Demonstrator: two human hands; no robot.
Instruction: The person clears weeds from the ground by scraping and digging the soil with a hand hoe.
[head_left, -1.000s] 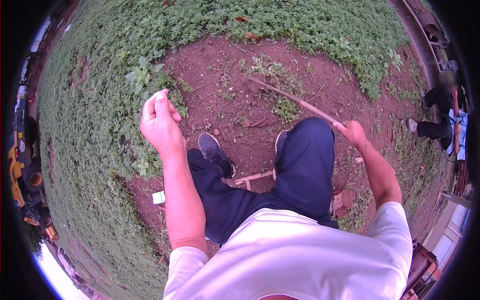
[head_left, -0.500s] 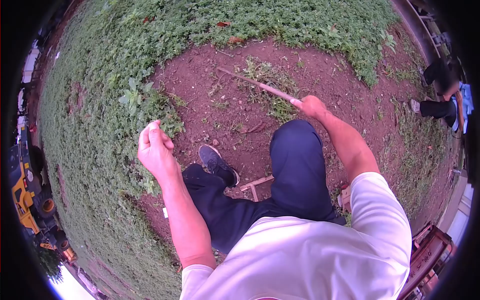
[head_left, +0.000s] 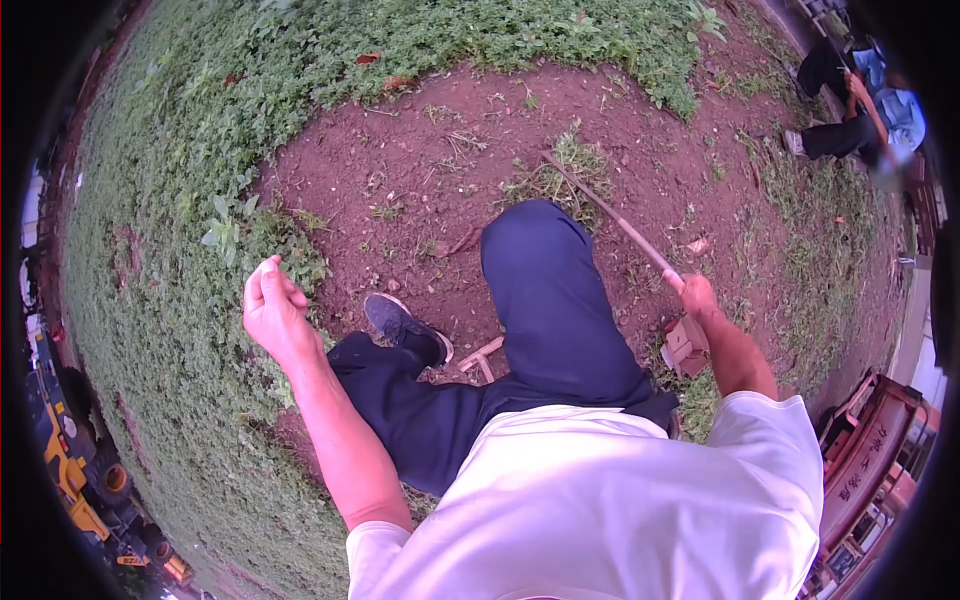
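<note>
Nearest, right of the bent knee (head_left: pixel 538 245), a cardboard box (head_left: pixel 686 346) lies just short of the right hand (head_left: pixel 698 297), which wraps the near end of a wooden handle (head_left: pixel 625 227); at left, the raised left hand (head_left: pixel 275 312) has its fingers curled narrow, nothing visible in them. The handle slants far and left to loose weeds (head_left: pixel 578 160), its tip too unclear to tell contact; a firm grip, swinging clear of the knee, should control it best. Beyond grow low green plants (head_left: pixel 480 35).

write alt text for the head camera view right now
A person holds a long handle in the right grip, its far end over weeds on bare soil. The left grip is raised, loosely closed, near leafy plants.
</note>
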